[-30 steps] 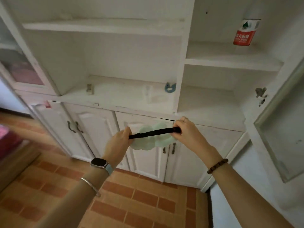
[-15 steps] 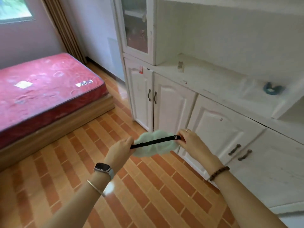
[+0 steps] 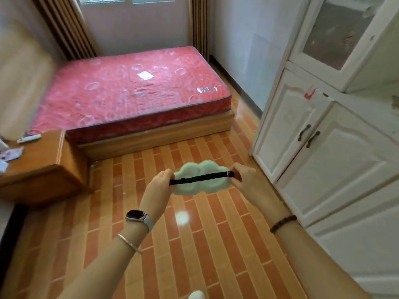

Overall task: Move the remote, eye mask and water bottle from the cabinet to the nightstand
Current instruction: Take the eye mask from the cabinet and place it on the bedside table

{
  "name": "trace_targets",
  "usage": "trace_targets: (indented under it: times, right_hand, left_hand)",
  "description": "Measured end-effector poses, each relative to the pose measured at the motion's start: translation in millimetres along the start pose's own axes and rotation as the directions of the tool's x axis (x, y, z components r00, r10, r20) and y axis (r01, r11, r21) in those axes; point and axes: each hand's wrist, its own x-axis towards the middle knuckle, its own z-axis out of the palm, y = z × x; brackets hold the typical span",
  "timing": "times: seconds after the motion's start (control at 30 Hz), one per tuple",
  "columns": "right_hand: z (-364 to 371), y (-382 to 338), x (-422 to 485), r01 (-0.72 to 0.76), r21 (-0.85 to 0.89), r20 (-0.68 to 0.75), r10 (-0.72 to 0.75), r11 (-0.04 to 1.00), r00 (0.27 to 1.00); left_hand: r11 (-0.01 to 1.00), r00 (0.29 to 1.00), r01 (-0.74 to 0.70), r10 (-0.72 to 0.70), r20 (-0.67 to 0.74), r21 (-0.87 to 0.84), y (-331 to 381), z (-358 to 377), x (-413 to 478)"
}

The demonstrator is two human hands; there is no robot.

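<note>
We noted the pale green, cloud-shaped padded fabric eye mask (image 3: 201, 177) held out in the air over the orange brick-patterned tile floor (image 3: 194, 244), between the white panelled cabinet (image 3: 323, 152) on the right and the wooden nightstand (image 3: 41, 167) at the left edge. The left hand (image 3: 158, 186) pinched one end and the right hand (image 3: 247, 180) pinched the other, fingers of both closed on the mask's ends, with the black elastic strap (image 3: 200, 178) drawn taut across the near face. We judged the mask light, soft and compliant: it would sag or fold if held by one end only, and it posed no breakage risk. The strap appeared stretchy, so a hold on the padded ends seemed steadier than on the strap alone. A white slim remote (image 3: 29, 138) lay on the nightstand top, beside some pale papers (image 3: 10, 155). The red quilted mattress (image 3: 129, 93) lay beyond. No water bottle was visible.
</note>
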Motion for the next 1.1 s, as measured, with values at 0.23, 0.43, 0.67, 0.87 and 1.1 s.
trace_targets:
  times: [0.23, 0.43, 0.67, 0.87, 1.1]
  right_hand:
    - [50, -65, 90, 0.163, 0.104, 0.116, -0.175, 0.981, 0.978]
    - [90, -103, 175, 0.275, 0.192, 0.209, -0.313, 0.942, 0.926]
    - [130, -149, 258, 0.427, 0.255, 0.304, -0.491, 0.868, 0.816]
    - [166, -191, 309, 0.511, 0.291, 0.376, -0.588, 0.809, 0.716]
    - [217, -257, 373, 0.559, 0.340, 0.407, -0.654, 0.756, 0.637]
  left_hand:
    - [0.979, 0.965, 0.202, -0.202, -0.165, -0.013, -74, -42, 4]
    - [0.924, 0.888, 0.381, -0.372, -0.271, -0.023, -119, -61, 21]
    - [0.831, 0.748, 0.556, -0.517, -0.417, -0.033, -156, -86, 40]
    - [0.746, 0.654, 0.666, -0.597, -0.465, -0.021, -187, -98, 50]
    - [0.675, 0.573, 0.738, -0.641, -0.511, -0.019, -253, -121, 73]
